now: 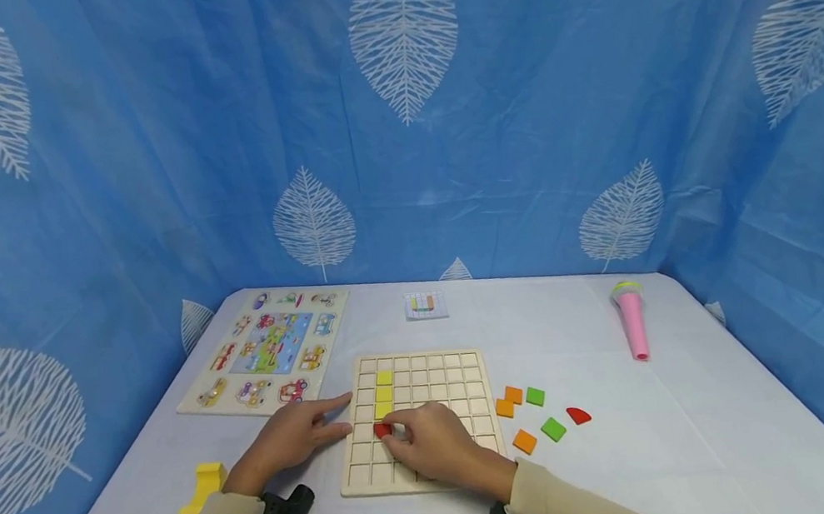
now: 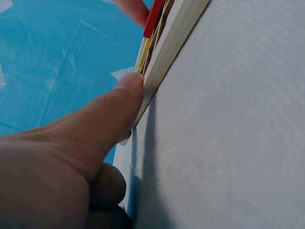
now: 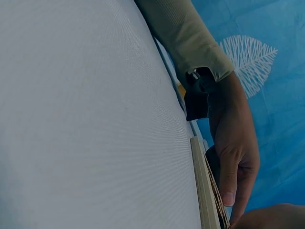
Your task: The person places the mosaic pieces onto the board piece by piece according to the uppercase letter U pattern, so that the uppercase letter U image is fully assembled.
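My right hand [image 1: 440, 448] pinches a red quarter-circle piece [image 1: 381, 430] between thumb and fingers over the left part of a wooden grid board [image 1: 449, 375]. Just beyond that piece, several yellow square tiles [image 1: 384, 393] sit in a column of the grid. At the board's left edge, my left hand [image 1: 291, 434] rests with thumb and index finger extended, both tips against the wood. In the left wrist view the red piece [image 2: 153, 19] shows tilted above the board's edge [image 2: 164, 59], near a fingertip. The right wrist view shows my left hand [image 3: 238, 143] beside the board.
Orange tiles [image 1: 525, 441], green tiles [image 1: 553, 429] and another red quarter-circle [image 1: 579, 415] lie right of the board. A picture puzzle [image 1: 222, 386] and a yellow curved block [image 1: 201, 490] are at left. Farther back are a pattern card [image 1: 426, 312] and a pink toy microphone [image 1: 634, 326].
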A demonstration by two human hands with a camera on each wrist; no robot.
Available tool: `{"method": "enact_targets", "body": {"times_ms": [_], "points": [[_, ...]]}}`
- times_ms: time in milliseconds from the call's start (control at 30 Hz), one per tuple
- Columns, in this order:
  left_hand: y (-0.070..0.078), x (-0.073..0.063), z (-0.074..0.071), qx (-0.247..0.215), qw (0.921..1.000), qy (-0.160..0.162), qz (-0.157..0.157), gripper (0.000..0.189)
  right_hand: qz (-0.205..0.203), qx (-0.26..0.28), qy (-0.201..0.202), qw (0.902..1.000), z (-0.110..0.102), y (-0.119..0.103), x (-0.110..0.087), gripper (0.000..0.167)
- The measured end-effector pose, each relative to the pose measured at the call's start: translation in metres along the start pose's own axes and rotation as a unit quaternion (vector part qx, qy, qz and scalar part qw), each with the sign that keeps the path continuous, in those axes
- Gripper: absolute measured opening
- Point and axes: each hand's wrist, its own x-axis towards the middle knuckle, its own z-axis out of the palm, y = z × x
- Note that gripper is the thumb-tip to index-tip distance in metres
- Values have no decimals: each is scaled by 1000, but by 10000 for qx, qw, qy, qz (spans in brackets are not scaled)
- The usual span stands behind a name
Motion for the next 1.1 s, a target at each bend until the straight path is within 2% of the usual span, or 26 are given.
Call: {"method": "enact_targets", "body": {"times_ms": [667, 1100], "points": [[0, -1, -1, -20, 10000, 21, -18, 56, 36, -209, 137, 9997, 2, 0, -1, 22], [0, -1, -1, -20, 10000, -32, 63, 56, 88, -79, 233, 9997, 2, 0, -3, 19]]}}
